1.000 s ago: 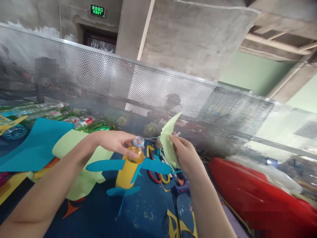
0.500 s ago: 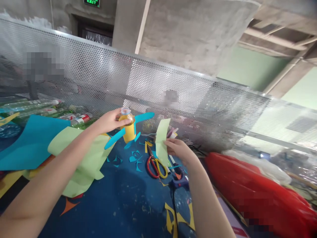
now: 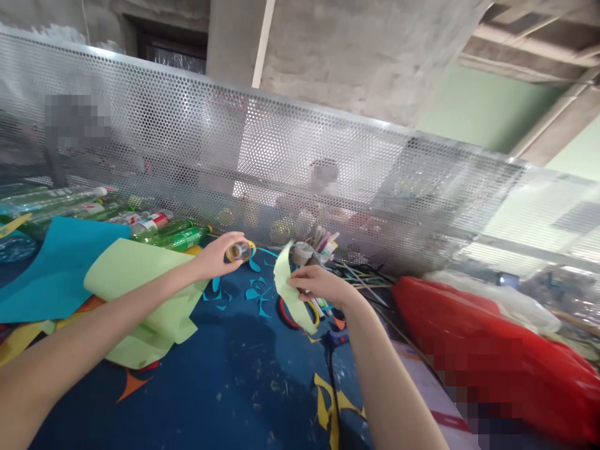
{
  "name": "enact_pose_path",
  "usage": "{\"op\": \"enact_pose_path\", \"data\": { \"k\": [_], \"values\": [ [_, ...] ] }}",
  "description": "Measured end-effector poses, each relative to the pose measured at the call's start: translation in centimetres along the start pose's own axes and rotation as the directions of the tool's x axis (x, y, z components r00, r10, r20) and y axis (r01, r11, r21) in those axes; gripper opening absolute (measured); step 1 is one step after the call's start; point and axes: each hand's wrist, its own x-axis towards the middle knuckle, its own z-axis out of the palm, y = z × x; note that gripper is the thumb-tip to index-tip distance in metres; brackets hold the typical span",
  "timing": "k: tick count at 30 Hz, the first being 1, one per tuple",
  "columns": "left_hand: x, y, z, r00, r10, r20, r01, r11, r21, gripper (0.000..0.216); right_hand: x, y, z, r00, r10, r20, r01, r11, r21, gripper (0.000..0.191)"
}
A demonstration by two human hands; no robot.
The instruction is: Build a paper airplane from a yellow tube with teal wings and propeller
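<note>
My left hand (image 3: 216, 256) is closed around a small bottle wrapped in yellow paper with blue paper wings (image 3: 240, 252); its clear mouth points toward me and most of the body is hidden behind it. My right hand (image 3: 315, 282) pinches a strip of pale green paper (image 3: 289, 291) that hangs down over the blue table (image 3: 234, 381). Red and yellow scissors (image 3: 300, 312) lie on the table just under the right hand. Blue paper offcuts (image 3: 257, 294) lie between my two hands.
A pale green sheet (image 3: 140, 294) and a blue sheet (image 3: 51, 265) lie at the left. Plastic bottles (image 3: 159, 230) line the perforated metal screen (image 3: 281, 162). A red bag (image 3: 487, 350) fills the right. Yellow scraps (image 3: 328, 406) and a dark cable lie near me.
The left hand lifted the winged bottle off the table, carried it away and tipped it so its mouth faces me. The right hand lowered the green strip.
</note>
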Motion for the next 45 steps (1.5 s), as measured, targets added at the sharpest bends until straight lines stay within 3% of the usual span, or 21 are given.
{"op": "enact_pose_path", "data": {
  "k": [5,11,13,15,17,18,20,23,24,25,26,30,32,36,41,45],
  "values": [
    [-1.9,-1.0,-0.7,0.998,-0.039,0.046,0.035,0.996,0.085,0.040,0.5,1.2,3.0,0.992,0.065,0.109,-0.056,0.995,-0.084,0.020],
    [-4.0,-1.1,-1.1,0.987,0.001,0.159,-0.050,0.951,0.305,0.072,-0.3,3.6,6.7,0.982,0.134,0.134,-0.102,0.969,-0.224,0.021],
    [-4.0,0.3,-1.2,0.993,0.036,0.110,-0.069,0.947,0.314,0.057,-0.6,4.1,7.2,0.985,0.130,0.116,-0.093,0.956,-0.278,0.024],
    [-4.0,2.5,-1.0,0.998,0.025,-0.057,-0.007,0.954,0.298,0.021,-0.9,4.3,7.5,0.988,0.116,0.099,-0.078,0.943,-0.323,0.026],
    [-4.5,5.4,-0.3,0.982,0.057,-0.178,-0.014,0.972,0.235,0.007,-1.3,4.2,7.7,0.988,0.116,0.102,-0.073,0.933,-0.352,0.028],
    [-5.0,6.9,0.3,0.984,0.125,-0.126,-0.101,0.978,0.183,0.008,-1.5,4.0,7.7,0.986,0.123,0.117,-0.074,0.931,-0.357,0.029],
    [-6.6,9.5,1.7,0.964,0.237,0.120,-0.248,0.965,0.086,0.014,-1.9,3.5,7.3,0.970,0.157,0.185,-0.085,0.934,-0.346,0.029],
    [-9.6,11.9,3.8,0.918,0.184,0.352,-0.214,0.976,0.046,0.041,-2.3,2.9,5.6,0.944,0.196,0.264,-0.096,0.933,-0.347,0.028],
    [-10.5,12.2,4.3,0.903,0.161,0.398,-0.193,0.980,0.043,0.050,-2.3,2.9,4.7,0.957,0.194,0.218,-0.099,0.918,-0.384,0.028],
    [-11.1,12.3,4.7,0.897,0.137,0.421,-0.169,0.985,0.041,0.054,-2.2,3.1,3.7,0.980,0.173,0.095,-0.113,0.887,-0.448,0.030],
    [-11.6,12.4,4.9,0.893,0.118,0.434,-0.148,0.988,0.037,0.055,-2.1,3.4,2.6,0.985,0.134,-0.104,-0.169,0.827,-0.536,0.030],
    [-12.0,12.0,4.8,0.875,0.091,0.476,-0.111,0.994,0.015,0.055,-1.2,5.7,-0.8,0.883,0.040,-0.468,-0.355,0.708,-0.610,0.024],
    [-11.8,11.8,4.7,0.866,0.081,0.494,-0.095,0.995,0.004,0.055,-0.7,7.0,-1.4,0.861,0.025,-0.508,-0.390,0.673,-0.629,0.019],
    [-11.7,11.8,4.5,0.862,0.059,0.504,-0.054,0.998,-0.025,0.056,-0.1,8.5,-0.7,0.867,0.052,-0.496,-0.412,0.636,-0.652,0.014],
    [-11.7,11.9,4.2,0.844,0.033,0.536,-0.015,0.999,-0.038,0.056,0.2,8.8,0.4,0.847,0.104,-0.522,-0.471,0.604,-0.643,0.020],
    [-11.6,11.8,4.1,0.825,0.029,0.564,-0.007,0.999,-0.041,0.055,0.2,8.7,0.6,0.830,0.108,-0.547,-0.485,0.625,-0.612,0.014]
  ]
}}
